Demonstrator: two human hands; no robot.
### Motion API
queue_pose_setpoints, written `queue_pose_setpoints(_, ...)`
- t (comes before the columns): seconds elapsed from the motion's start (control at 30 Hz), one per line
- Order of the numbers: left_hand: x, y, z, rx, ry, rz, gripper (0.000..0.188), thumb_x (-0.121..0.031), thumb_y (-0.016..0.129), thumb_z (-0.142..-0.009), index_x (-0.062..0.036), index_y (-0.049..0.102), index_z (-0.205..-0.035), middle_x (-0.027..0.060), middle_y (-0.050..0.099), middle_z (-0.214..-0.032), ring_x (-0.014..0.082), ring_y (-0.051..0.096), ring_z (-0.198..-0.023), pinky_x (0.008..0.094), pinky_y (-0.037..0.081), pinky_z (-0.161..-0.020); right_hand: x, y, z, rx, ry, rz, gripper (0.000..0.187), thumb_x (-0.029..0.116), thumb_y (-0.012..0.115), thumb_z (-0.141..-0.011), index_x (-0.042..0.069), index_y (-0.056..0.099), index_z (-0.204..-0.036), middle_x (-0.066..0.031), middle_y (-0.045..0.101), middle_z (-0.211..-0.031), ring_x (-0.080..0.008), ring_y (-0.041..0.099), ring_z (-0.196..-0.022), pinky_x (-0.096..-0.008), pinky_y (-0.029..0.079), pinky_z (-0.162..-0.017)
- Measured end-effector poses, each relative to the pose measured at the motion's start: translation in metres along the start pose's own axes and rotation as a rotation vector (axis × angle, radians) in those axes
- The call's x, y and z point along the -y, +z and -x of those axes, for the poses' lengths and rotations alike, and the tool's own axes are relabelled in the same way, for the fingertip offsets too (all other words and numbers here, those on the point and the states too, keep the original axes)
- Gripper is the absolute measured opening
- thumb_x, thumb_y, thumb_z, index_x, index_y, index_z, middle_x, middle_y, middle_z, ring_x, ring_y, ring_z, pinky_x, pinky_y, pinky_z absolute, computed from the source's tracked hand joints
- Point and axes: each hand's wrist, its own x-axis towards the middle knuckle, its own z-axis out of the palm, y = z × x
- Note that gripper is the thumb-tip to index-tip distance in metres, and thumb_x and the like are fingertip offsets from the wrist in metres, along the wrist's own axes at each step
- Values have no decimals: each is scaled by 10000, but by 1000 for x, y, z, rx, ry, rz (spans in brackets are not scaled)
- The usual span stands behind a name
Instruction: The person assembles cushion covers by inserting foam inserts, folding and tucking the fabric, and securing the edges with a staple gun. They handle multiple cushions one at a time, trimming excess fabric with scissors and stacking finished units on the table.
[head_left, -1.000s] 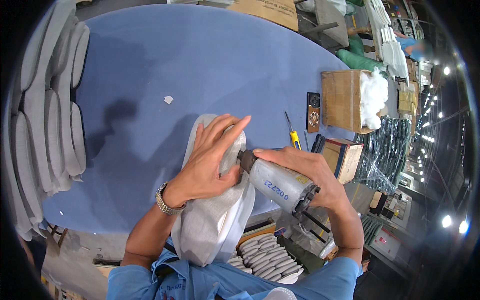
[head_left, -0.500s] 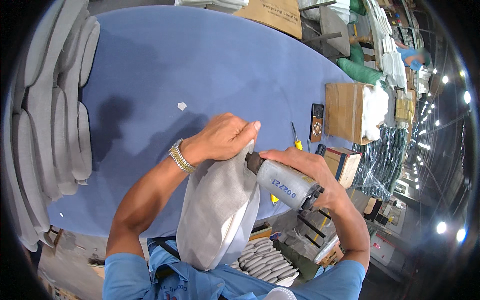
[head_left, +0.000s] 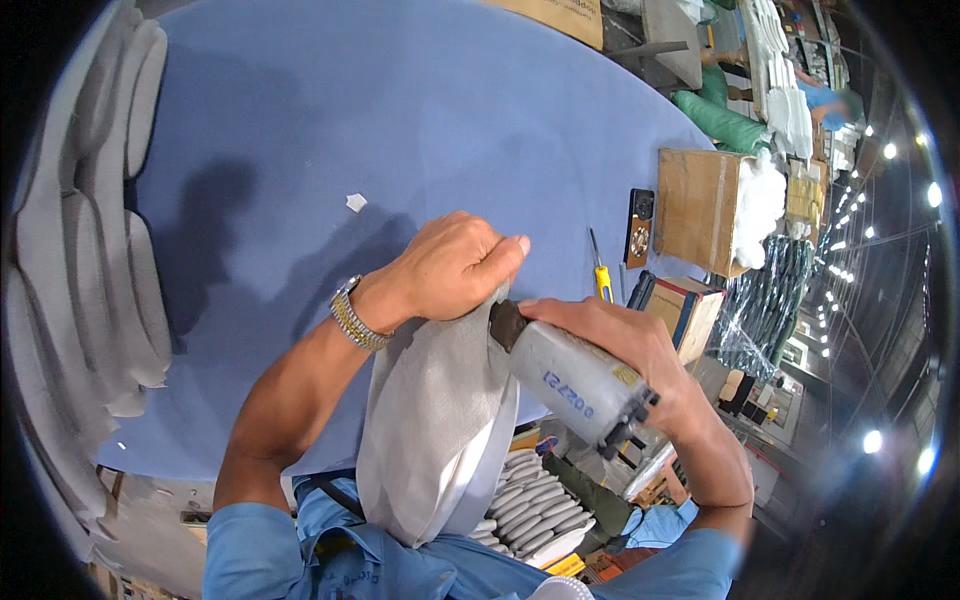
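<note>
My left hand [head_left: 455,268], a metal watch on its wrist, is closed on the top edge of a grey fabric-covered cushion [head_left: 425,420]. The cushion stands tilted against my body, its white underside partly showing on the right. My right hand [head_left: 620,340] is wrapped around a grey staple gun [head_left: 570,385]. The tool's dark nose touches the fabric edge just below my left thumb. Whatever lies right under the nose is hidden.
Beneath is a blue-covered table [head_left: 400,110] with a white scrap [head_left: 355,203]. Grey cushions [head_left: 100,230] are stacked at left. At right are a yellow-handled screwdriver [head_left: 602,275], a phone [head_left: 640,230], and a cardboard box [head_left: 700,205] with white stuffing. More cushions [head_left: 535,505] lie below.
My view has shifted slightly. The staple gun's rear end has tilted a little downward, while its nose stays at the fabric edge. My left hand keeps its grip.
</note>
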Motion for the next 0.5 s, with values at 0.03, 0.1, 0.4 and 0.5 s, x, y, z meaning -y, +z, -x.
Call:
queue_pose_setpoints(0.03,0,0,1,6,-14,9,574,-348,457,-1055,3,696,-669,104,556,-514,171,529,-489,387,451,-553,1,-1,-1,7,-7,-2,889,235,820,-599,129,565,-1444,-123,668,-972,-351,662,-880,-434,537,-794)
queue_pose_setpoints(0.1,-2,-2,4,11,-41,46,578,-361,455,-1060,12,695,-689,94,576,-544,151,539,-535,373,462,-590,5,4,1,-44,-26,-21,905,216,843,-572,127,569,-1429,-127,664,-983,-367,651,-912,-448,514,-810)
queue_pose_setpoints(0.4,-29,-2,19,-233,-115,236,601,-390,469,-1059,24,718,-702,99,646,-617,155,581,-608,352,500,-675,31,48,33,-468,-198,52,758,65,838,-692,109,582,-1403,-139,680,-1121,-341,666,-978,-405,531,-857)
queue_pose_setpoints(0.5,-93,-25,29,-297,-124,231,619,-389,480,-1054,27,718,-662,101,648,-597,168,582,-573,347,496,-637,40,85,66,-701,-69,-146,735,45,833,-751,81,555,-1431,-132,692,-1226,-238,688,-1039,-341,530,-889)
